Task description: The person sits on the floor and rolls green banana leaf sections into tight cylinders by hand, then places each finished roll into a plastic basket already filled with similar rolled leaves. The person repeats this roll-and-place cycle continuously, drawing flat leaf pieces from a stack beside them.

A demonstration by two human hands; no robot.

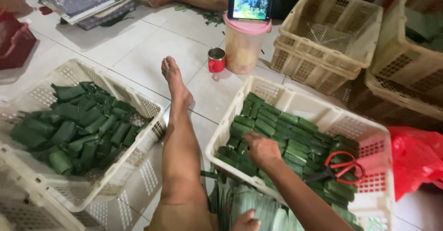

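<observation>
left hand [246,222] cut off, phone screen [249,7] blurred

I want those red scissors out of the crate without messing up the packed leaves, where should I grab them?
Take the red-handled scissors by the handle loops, coming from above on the crate's right side. The loops lie flat on top of the folded green leaf packets, facing the right wall, while the dark blades point left toward the right hand. Lifting straight up should disturb little.

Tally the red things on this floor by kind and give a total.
Red-handled scissors, lying in the basket of stacked leaf bundles near the right hand: 1
Red mug: 1
Red plastic bag: 1
Red basket at the left edge: 1
Total: 4
</observation>
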